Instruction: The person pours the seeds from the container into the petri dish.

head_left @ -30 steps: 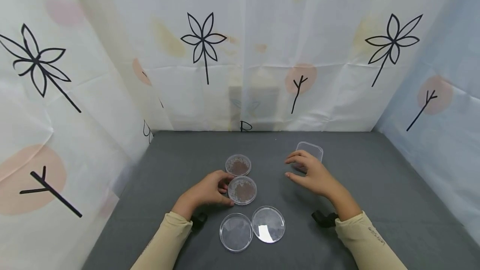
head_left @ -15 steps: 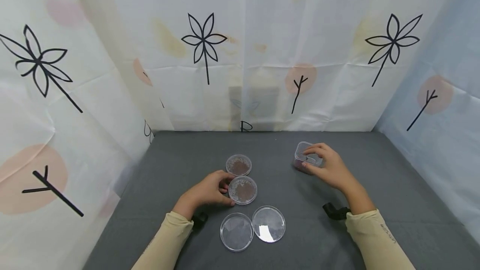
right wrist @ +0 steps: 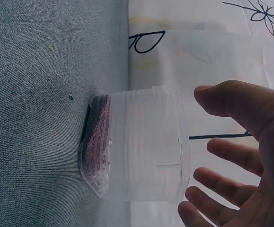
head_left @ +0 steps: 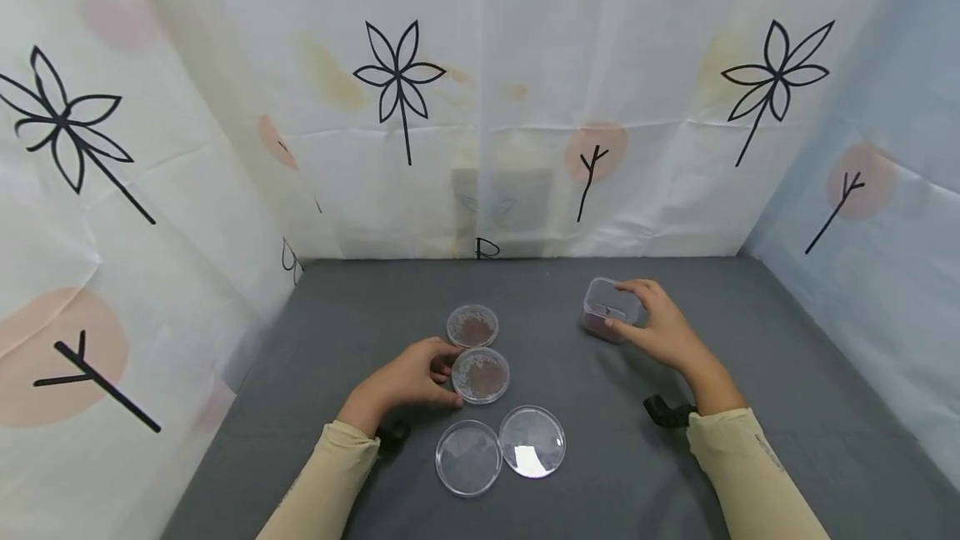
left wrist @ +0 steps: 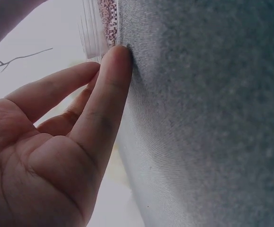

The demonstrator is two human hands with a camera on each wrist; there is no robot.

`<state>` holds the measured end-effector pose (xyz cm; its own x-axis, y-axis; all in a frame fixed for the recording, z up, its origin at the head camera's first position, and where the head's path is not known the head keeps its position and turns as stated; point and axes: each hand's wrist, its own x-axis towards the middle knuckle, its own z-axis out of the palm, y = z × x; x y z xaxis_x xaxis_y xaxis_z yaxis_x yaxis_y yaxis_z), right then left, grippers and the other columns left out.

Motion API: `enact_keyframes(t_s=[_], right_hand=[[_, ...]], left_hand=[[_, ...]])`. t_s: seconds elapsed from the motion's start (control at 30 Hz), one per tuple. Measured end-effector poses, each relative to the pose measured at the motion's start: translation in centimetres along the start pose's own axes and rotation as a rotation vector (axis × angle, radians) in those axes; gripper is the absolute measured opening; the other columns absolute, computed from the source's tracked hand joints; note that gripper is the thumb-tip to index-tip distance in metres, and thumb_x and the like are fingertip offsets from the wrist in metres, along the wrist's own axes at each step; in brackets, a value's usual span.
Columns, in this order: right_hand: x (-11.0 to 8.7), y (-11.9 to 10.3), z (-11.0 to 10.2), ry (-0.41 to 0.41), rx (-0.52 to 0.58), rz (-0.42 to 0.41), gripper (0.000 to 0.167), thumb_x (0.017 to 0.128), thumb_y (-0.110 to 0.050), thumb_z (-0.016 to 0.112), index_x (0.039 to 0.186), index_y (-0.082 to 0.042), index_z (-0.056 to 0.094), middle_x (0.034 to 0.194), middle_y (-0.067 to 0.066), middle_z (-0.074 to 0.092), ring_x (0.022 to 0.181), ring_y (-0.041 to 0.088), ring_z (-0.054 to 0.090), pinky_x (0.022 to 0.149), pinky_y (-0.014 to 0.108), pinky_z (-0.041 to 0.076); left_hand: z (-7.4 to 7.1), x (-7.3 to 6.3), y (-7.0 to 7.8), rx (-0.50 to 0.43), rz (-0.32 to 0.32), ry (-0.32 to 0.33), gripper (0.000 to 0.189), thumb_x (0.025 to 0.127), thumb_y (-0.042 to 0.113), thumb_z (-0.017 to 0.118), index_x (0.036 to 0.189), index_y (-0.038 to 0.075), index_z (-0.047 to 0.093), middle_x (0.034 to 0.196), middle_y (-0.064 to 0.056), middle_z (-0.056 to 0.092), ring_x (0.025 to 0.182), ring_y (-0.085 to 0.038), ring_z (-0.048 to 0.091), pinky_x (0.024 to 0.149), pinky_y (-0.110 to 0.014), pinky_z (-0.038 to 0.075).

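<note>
A clear round petri dish (head_left: 481, 376) with a patch of brownish granules sits on the grey table. My left hand (head_left: 408, 376) holds its left side, thumb at the near edge and index finger at the far edge. In the left wrist view the fingertips meet the wall of the petri dish (left wrist: 96, 28). Just behind it stands a second petri dish (head_left: 472, 327), also with granules. My right hand (head_left: 662, 327) hovers at the right side of a clear square plastic box (head_left: 609, 305). In the right wrist view its spread fingers are apart from the plastic box (right wrist: 144, 146), which has dark reddish granules at the bottom.
Two round transparent pieces, a left one (head_left: 468, 458) and a right one (head_left: 532, 442), lie side by side near the front and hold no granules. A patterned cloth (head_left: 517, 107) rises behind the grey table (head_left: 375, 298) and along both sides.
My right hand has shifted to the right, from over the plastic box to its right side, uncovering more of it. The left hand stays at the dish. The head view has shifted slightly.
</note>
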<state>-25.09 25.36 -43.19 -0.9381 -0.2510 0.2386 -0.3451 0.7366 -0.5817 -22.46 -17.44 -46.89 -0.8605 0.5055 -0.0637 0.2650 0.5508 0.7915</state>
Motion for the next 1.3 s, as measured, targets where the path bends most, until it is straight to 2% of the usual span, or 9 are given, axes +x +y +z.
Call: enact_keyframes(t_s=[0.33,0.57,0.73,0.87,1.03,1.17,1.3], right_hand=[[0.6,0.1,0.0,-0.033,-0.012,0.021,0.067,0.099,-0.025,0.078,0.153,0.002,0.049,0.158,0.031,0.038,0.143,0.053,0.043,0.112,0.072,0.043],[0.8,0.3,0.0,-0.036,-0.028,0.027,0.068,0.099,-0.025,0.077,0.153,0.003,0.048,0.159,0.033,0.036,0.145,0.055,0.039,0.113,0.075,0.039],[0.7,0.5,0.0,-0.035,-0.033,0.035,0.068,0.098,-0.025,0.077,0.153,0.004,0.048,0.159,0.034,0.036,0.147,0.056,0.037,0.114,0.076,0.037],[0.7,0.7,0.0,-0.038,-0.034,0.042,0.069,0.098,-0.024,0.077,0.154,0.004,0.047,0.160,0.034,0.035,0.147,0.056,0.036,0.115,0.076,0.036],[0.5,0.8,0.1,-0.040,-0.037,0.050,0.070,0.098,-0.024,0.077,0.154,0.004,0.047,0.159,0.035,0.036,0.147,0.056,0.036,0.115,0.077,0.036],[0.5,0.7,0.1,-0.042,-0.028,0.057,0.070,0.098,-0.025,0.077,0.154,0.004,0.047,0.159,0.034,0.035,0.147,0.056,0.036,0.115,0.077,0.036],[0.5,0.7,0.2,-0.049,-0.023,0.063,0.070,0.099,-0.025,0.077,0.155,0.004,0.046,0.160,0.034,0.034,0.147,0.056,0.035,0.115,0.077,0.036]], left_hand=[[-0.1,-0.8,-0.2,0.034,-0.001,0.005,0.080,0.075,0.013,0.098,0.142,-0.008,0.061,0.127,-0.018,0.064,0.101,-0.022,0.067,0.081,-0.025,0.061],[0.0,-1.7,-0.5,0.051,0.045,0.020,0.068,0.077,0.011,0.096,0.134,-0.008,0.065,0.120,-0.017,0.066,0.098,-0.022,0.066,0.078,-0.023,0.060],[0.0,-2.5,-0.7,0.055,0.049,0.022,0.059,0.080,0.011,0.094,0.129,-0.005,0.067,0.117,-0.015,0.066,0.096,-0.019,0.065,0.078,-0.024,0.061],[-0.1,-3.1,-0.5,0.059,0.054,0.002,0.048,0.080,0.012,0.094,0.119,-0.001,0.070,0.113,-0.012,0.068,0.094,-0.017,0.065,0.078,-0.024,0.061],[-0.2,-3.6,-0.2,0.077,0.049,-0.034,0.034,0.079,0.015,0.095,0.105,0.009,0.073,0.105,-0.004,0.068,0.090,-0.015,0.064,0.074,-0.024,0.058],[-0.1,-3.8,0.0,0.066,0.066,-0.086,0.034,0.078,0.013,0.094,0.105,0.010,0.074,0.102,-0.003,0.070,0.087,-0.014,0.064,0.071,-0.024,0.057],[0.0,-3.9,0.3,0.033,0.061,-0.142,0.037,0.078,0.005,0.091,0.110,0.009,0.074,0.107,-0.004,0.070,0.089,-0.014,0.063,0.073,-0.025,0.058]])
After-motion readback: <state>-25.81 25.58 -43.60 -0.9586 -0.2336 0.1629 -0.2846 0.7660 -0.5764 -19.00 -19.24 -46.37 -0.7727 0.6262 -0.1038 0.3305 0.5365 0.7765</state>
